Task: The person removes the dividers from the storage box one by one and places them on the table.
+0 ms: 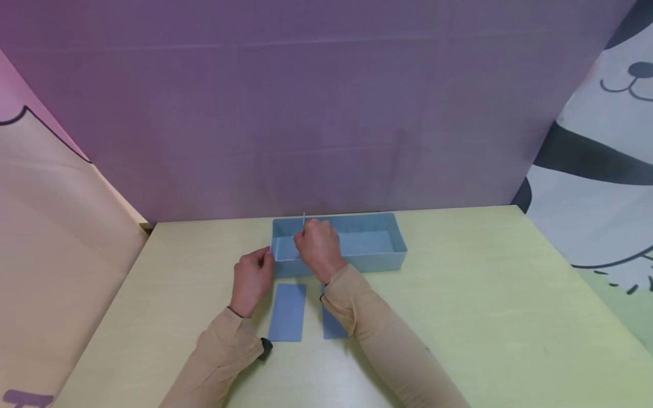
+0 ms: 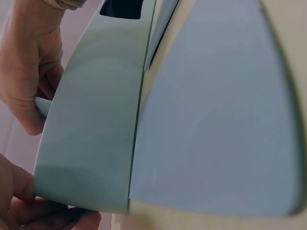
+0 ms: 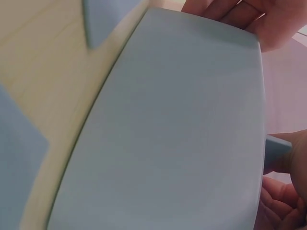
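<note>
A pale blue rectangular open box sits at the back of the table. My left hand holds its left end, thumb near the rim and fingers against the end wall, as the left wrist view shows. Over the box's left part, my right hand pinches a thin blue divider, which stands upright. One corner of that divider shows past the rim in the right wrist view; its lower part is hidden. Two flat blue panels lie in front of the box: a left one and a right one, partly covered by my right sleeve.
The light wooden table extends to both sides of the box. A purple cloth wall rises right behind it. Printed curtains hang at the left and right.
</note>
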### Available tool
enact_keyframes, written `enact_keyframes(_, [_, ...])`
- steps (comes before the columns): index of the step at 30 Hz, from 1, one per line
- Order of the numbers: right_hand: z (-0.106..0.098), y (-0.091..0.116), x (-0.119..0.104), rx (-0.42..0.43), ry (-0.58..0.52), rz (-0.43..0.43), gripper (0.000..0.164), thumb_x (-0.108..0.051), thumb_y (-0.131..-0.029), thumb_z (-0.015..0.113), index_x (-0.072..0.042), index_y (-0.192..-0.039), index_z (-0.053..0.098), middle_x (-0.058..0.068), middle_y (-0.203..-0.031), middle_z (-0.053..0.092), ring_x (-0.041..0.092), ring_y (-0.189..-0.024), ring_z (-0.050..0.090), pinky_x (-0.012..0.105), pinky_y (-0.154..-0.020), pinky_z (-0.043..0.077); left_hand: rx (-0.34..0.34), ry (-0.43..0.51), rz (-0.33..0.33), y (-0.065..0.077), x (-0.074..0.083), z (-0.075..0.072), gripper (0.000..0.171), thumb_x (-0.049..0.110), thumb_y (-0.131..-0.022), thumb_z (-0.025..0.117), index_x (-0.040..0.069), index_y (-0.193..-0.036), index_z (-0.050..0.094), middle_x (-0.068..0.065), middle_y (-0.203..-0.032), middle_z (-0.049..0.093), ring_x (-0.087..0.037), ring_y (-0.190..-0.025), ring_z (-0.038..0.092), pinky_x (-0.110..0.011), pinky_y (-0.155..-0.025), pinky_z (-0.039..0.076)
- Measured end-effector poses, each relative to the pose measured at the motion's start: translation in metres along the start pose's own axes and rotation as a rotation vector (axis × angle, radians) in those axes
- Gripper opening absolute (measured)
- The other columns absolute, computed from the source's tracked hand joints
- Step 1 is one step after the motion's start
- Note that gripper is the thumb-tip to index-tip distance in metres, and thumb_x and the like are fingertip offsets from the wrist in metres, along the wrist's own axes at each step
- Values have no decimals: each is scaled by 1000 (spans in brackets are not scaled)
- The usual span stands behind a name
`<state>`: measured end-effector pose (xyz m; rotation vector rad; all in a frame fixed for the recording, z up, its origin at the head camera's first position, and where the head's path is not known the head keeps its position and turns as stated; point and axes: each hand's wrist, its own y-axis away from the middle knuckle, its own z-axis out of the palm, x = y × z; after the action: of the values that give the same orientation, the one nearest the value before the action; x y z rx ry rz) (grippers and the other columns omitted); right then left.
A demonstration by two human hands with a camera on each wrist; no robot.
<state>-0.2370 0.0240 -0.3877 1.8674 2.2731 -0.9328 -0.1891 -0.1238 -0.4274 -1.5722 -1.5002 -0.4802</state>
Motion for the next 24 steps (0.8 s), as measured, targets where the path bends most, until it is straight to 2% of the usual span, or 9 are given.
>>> enact_keyframes(24, [-6, -2, 3, 32, -84, -2, 30, -11, -69, 52, -17, -42, 39, -2, -40, 38, 17, -42, 42, 36, -43, 37, 3, -8, 1, 0, -1, 0, 28, 16, -89, 46, 2, -104, 64, -16, -86, 67, -19, -70, 56, -39, -61, 46])
